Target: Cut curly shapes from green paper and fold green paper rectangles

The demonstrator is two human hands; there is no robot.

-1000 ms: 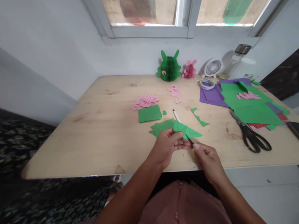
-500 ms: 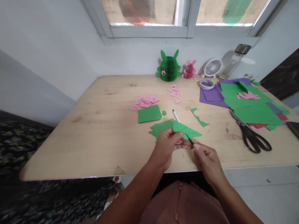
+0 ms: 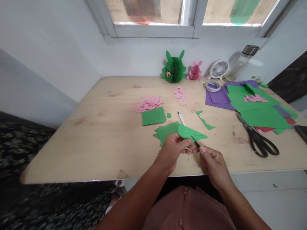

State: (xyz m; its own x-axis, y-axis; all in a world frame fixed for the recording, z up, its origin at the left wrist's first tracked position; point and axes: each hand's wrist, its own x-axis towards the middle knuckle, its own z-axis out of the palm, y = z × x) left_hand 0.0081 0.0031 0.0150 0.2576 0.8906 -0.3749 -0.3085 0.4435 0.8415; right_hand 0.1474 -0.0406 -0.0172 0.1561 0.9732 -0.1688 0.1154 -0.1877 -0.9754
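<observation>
My left hand (image 3: 174, 147) pinches the lower left edge of a green paper piece (image 3: 189, 133) with curved lines drawn on it. A slim black pointed tool (image 3: 196, 144) is in the closed fingers of my right hand (image 3: 213, 163), its tip on the paper's lower edge; its exact kind does not show. Just behind the left hand lie green paper pieces (image 3: 168, 130), partly covered by it. A white pen (image 3: 181, 118) rests beyond the held paper. To its right is a curved green paper offcut (image 3: 204, 120).
Green cards (image 3: 153, 116) and pink paper cutouts (image 3: 150, 103) lie left of centre. Black-handled scissors (image 3: 259, 137) lie at right beside stacked coloured paper (image 3: 259, 111). Green and pink paper figures (image 3: 176, 70), a small fan (image 3: 219, 69) and a bottle (image 3: 241, 64) stand along the wall.
The green paper has turned slightly in my left hand, and its lower edge looks more rounded at left. The black tool's tip has shifted slightly right along the paper.
</observation>
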